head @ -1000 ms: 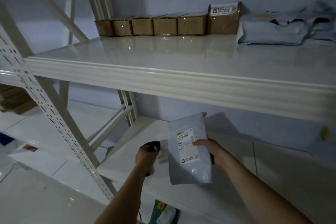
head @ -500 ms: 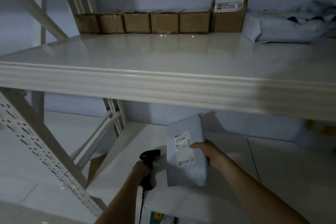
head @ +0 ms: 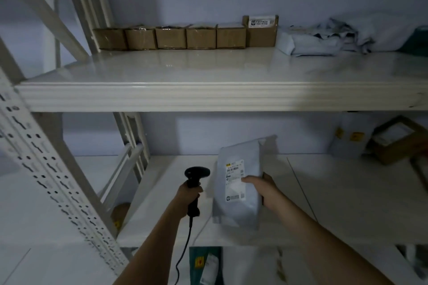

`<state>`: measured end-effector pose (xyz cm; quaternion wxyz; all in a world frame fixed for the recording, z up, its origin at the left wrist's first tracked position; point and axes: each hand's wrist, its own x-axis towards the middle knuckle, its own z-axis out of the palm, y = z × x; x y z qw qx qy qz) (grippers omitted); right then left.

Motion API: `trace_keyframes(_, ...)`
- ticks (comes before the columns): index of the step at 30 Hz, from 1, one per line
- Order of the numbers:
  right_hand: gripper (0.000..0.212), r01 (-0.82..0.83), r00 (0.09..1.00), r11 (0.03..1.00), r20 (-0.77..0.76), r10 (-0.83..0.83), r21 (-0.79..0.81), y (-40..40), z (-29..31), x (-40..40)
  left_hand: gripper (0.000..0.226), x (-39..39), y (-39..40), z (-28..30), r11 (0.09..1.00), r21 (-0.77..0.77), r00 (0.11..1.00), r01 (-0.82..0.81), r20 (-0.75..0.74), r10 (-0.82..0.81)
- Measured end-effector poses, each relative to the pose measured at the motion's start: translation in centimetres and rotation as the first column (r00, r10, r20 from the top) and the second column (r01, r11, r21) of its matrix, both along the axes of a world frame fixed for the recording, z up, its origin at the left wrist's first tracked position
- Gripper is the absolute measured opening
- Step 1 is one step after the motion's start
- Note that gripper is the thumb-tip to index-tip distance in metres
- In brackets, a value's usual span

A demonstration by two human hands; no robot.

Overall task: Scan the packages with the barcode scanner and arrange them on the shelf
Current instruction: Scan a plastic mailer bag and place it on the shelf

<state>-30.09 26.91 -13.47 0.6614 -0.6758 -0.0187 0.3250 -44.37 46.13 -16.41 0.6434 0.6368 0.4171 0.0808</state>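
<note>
- while the left hand point(head: 188, 193) is wrapped round the handle of the barcode scanner point(head: 194, 186), its head points right, toward the grey mailer package point(head: 238, 183).
- the right hand point(head: 259, 188) pinches that package at its right edge, upright over the lower shelf point(head: 324, 192), label facing the camera.
- the thumb lies on the label; best to slide it clear of the barcodes.
- i'd turn the label to face the scanner head and hold both steady.
- scanned parcels look to belong on the upper shelf point(head: 208, 97), beside the grey bags point(head: 319, 40) right of the cardboard boxes point(head: 185, 36).
</note>
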Motion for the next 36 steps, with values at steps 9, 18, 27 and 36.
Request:
trace_keyframes(9, 0.043, 0.045, 0.997, 0.999, 0.059, -0.046, 0.023, -2.8, 0.5, -0.9, 0.004, 0.0, -3.1, 4.8, 0.979, -0.195, 0.988, 0.056, 0.155, -0.025)
trace_keyframes(18, 0.049, -0.004, 0.997, 0.999, 0.08, 0.001, 0.036, -4.6, 1.0, -1.2, 0.008, 1.1, -5.3, 6.8, 0.992, -0.121, 0.991, 0.04, 0.129, -0.025)
trace_keyframes(27, 0.05, -0.015, 0.997, 0.997, 0.075, 0.009, 0.076, -4.6, 0.9, -1.5, 0.012, 0.7, -7.7, 8.3, 0.992, -0.056, 0.988, 0.112, 0.117, -0.104)
trace_keyframes(36, 0.046, -0.006, 0.995, 0.992, 0.1, -0.006, 0.123, -4.7, 0.6, -1.3, 0.011, 0.4, -8.7, 8.8, 0.991, -0.045, 0.988, 0.126, 0.095, -0.121)
